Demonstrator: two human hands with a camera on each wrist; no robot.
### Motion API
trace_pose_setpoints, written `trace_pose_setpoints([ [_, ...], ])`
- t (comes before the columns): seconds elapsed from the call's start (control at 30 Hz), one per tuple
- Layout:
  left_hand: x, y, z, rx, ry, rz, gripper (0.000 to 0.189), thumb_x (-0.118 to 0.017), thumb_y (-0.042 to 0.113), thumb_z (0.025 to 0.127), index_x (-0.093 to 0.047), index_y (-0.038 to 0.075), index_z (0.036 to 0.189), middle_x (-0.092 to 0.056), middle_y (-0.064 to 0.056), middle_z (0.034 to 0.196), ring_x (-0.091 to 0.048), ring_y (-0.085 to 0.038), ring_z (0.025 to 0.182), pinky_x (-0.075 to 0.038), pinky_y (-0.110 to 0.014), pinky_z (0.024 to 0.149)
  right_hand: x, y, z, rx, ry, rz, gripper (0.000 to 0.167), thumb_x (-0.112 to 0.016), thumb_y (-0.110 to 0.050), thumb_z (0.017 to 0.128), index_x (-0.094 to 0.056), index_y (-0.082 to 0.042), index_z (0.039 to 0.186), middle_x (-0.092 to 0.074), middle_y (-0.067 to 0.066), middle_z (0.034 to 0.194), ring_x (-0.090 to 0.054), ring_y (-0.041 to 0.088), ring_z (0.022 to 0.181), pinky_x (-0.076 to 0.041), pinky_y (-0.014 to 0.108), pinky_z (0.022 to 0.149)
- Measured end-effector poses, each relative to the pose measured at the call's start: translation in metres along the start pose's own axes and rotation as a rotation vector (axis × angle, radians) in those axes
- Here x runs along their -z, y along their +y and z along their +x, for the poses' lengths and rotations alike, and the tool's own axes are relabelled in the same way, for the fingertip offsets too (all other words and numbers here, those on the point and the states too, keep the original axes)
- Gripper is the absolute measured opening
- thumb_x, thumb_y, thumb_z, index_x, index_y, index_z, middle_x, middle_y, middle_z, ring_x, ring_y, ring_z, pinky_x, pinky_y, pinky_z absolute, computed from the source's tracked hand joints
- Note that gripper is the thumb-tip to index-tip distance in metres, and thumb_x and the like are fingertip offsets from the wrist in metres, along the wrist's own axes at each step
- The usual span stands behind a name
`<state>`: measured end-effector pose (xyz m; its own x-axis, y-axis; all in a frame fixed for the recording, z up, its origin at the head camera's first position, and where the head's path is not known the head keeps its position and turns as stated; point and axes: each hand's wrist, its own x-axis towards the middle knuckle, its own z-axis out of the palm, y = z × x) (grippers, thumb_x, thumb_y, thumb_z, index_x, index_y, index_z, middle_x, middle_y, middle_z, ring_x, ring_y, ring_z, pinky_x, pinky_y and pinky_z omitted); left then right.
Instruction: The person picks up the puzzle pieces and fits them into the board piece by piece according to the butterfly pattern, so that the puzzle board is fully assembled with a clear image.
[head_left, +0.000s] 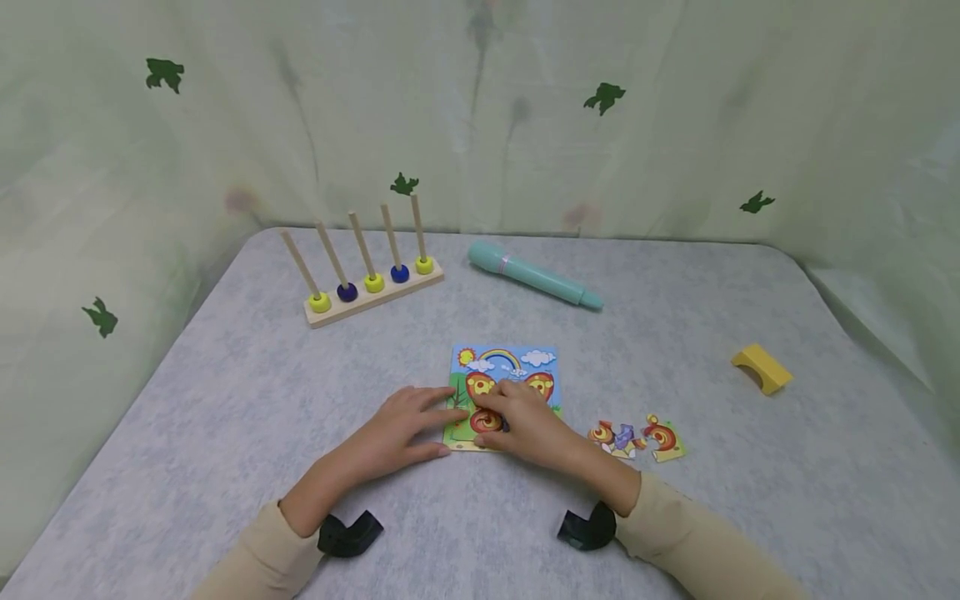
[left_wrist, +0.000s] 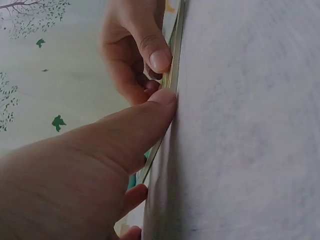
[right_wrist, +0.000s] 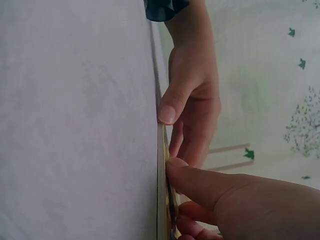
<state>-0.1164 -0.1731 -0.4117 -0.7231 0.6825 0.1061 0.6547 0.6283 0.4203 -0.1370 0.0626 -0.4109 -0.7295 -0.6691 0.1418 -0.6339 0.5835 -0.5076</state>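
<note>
A jigsaw puzzle board [head_left: 505, 357] with a sun, rainbow and butterfly picture lies flat on the table before me. My left hand [head_left: 405, 427] rests at its left side, fingers spread, fingertips on the board and thumb against the front left corner. From the right, my right hand [head_left: 528, 421] reaches over the board, its thumb and fingers curled around a puzzle piece [head_left: 487, 419] with a red spiral. The right hand hides the board's lower right part. In the left wrist view, the left thumb [left_wrist: 162, 97] sits on the board's edge, close to the right thumb [left_wrist: 160, 60].
Two loose puzzle pieces [head_left: 663, 439] lie right of the board, partly behind the right forearm. A yellow arch block [head_left: 762, 369] is farther right. Behind stand a wooden peg rack [head_left: 375, 296] with yellow and blue beads and a teal pen-shaped toy [head_left: 536, 277].
</note>
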Motion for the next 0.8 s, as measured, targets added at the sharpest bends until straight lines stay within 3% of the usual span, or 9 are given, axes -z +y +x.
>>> trace_pose_setpoints([
  [0.23,0.0,0.001,-0.001,0.001,0.007,-0.008,0.042,-0.058,0.038,0.086,-0.056,0.023,0.125,-0.037,-0.009,0.137,-0.032,-0.024,0.124,-0.022,-0.049,0.099,0.005,-0.007,-0.001,0.016,-0.056,-0.178,0.053,-0.063,-0.042,0.082,-0.056,-0.011,0.124,-0.048,-0.002,0.099,-0.041,0.013,0.083,-0.033,0.032,0.069],
  [0.33,-0.001,0.0,-0.002,0.013,0.01,-0.014,0.042,-0.058,0.039,0.086,-0.056,0.024,0.125,-0.037,-0.008,0.137,-0.032,-0.023,0.124,-0.022,-0.049,0.099,0.007,-0.006,-0.002,0.019,-0.093,-0.192,0.056,-0.059,-0.045,0.083,-0.053,-0.013,0.128,-0.047,-0.001,0.103,-0.04,0.013,0.088,-0.032,0.033,0.072],
  [0.43,-0.002,0.0,-0.003,0.023,0.012,-0.019,0.042,-0.058,0.04,0.086,-0.056,0.025,0.125,-0.037,-0.007,0.138,-0.032,-0.023,0.124,-0.022,-0.048,0.099,0.01,-0.002,-0.003,0.008,-0.132,-0.102,0.058,-0.058,-0.044,0.084,-0.048,-0.014,0.132,-0.047,-0.001,0.111,-0.041,0.013,0.093,-0.034,0.032,0.076],
  [0.6,-0.003,0.0,-0.002,0.029,0.02,-0.038,0.041,-0.058,0.04,0.086,-0.056,0.026,0.124,-0.036,-0.005,0.138,-0.031,-0.021,0.125,-0.023,-0.046,0.099,0.026,0.002,-0.006,-0.034,-0.169,0.145,0.06,-0.058,-0.04,0.086,-0.04,-0.014,0.137,-0.043,0.004,0.124,-0.043,0.016,0.107,-0.039,0.034,0.084],
  [0.7,-0.002,0.0,-0.002,0.024,0.029,-0.04,0.04,-0.059,0.039,0.086,-0.057,0.025,0.123,-0.037,-0.006,0.138,-0.032,-0.022,0.124,-0.024,-0.047,0.098,0.039,0.001,-0.012,-0.051,-0.14,0.235,0.062,-0.06,-0.039,0.085,-0.038,-0.014,0.137,-0.04,0.006,0.13,-0.039,0.019,0.115,-0.038,0.038,0.089],
  [0.8,-0.002,0.001,-0.002,0.025,0.032,-0.037,0.04,-0.059,0.038,0.085,-0.058,0.024,0.122,-0.037,-0.006,0.137,-0.033,-0.024,0.124,-0.024,-0.048,0.098,0.053,0.001,-0.024,-0.059,-0.067,0.254,0.064,-0.063,-0.039,0.082,-0.039,-0.015,0.137,-0.038,0.004,0.133,-0.034,0.02,0.121,-0.035,0.043,0.093],
])
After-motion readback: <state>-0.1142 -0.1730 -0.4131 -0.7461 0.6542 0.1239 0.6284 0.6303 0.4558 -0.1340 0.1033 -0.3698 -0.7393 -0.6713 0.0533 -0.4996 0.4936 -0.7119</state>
